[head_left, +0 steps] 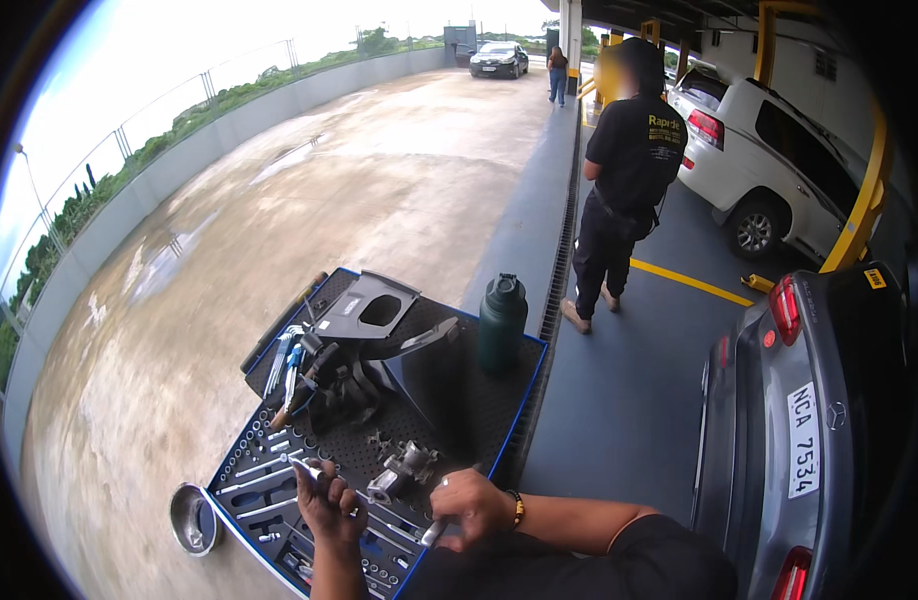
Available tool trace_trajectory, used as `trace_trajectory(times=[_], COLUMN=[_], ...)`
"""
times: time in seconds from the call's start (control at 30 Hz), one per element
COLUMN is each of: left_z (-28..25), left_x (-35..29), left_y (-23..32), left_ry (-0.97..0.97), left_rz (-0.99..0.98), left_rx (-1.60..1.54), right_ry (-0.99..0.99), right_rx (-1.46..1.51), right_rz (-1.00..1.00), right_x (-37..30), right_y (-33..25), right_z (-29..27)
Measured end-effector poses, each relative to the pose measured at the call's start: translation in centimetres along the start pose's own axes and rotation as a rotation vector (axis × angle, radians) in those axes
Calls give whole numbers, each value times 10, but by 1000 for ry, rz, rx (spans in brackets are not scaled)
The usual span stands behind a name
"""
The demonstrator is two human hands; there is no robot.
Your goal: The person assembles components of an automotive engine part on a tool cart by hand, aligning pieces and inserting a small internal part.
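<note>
My left hand [333, 512] is raised over the tool tray, its fingers curled round a small silver metal piece [307, 470] whose exact kind I cannot make out. To its right, my right hand [471, 508] is closed on a pale, rod-like tool [434, 532] that pokes out below the fingers. Between and just beyond the hands, a cast metal car part [403, 472] with a round opening lies on the black perforated mat. Under my left hand, sockets and wrenches [264, 482] sit in the cut-outs of the tool tray [241, 530].
Black plastic trim panels [369, 305] and a dark green bottle [503, 325] stand on the cart's far part. A round metal bowl [196, 520] is on the ground at left. A grey car [779, 440] is close on the right; a person in black [634, 150] stands ahead, near a white SUV [779, 150].
</note>
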State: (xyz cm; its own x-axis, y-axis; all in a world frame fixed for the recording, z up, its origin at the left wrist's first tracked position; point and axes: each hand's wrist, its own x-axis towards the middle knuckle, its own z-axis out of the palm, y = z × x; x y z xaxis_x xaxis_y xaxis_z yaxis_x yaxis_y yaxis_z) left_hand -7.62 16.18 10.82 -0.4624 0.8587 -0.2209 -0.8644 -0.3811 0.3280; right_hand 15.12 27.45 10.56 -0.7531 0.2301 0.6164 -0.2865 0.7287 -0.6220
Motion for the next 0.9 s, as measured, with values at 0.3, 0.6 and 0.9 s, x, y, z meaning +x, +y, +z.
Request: trace_trajectory(times=[0.3, 0.6, 0.9], left_z=[48, 38, 30], left_x=[-22, -23, -26], left_y=[-48, -43, -37], left_ry=[9, -67, -23], left_rz=[-300, -363, -263], left_rx=[535, 685, 168], right_ry=[100, -161, 67], right_rx=[-354, -463, -38], right_rz=[-162, -225, -31], right_x=[42, 60, 28], right_y=[10, -11, 5], right_z=[-43, -59, -26])
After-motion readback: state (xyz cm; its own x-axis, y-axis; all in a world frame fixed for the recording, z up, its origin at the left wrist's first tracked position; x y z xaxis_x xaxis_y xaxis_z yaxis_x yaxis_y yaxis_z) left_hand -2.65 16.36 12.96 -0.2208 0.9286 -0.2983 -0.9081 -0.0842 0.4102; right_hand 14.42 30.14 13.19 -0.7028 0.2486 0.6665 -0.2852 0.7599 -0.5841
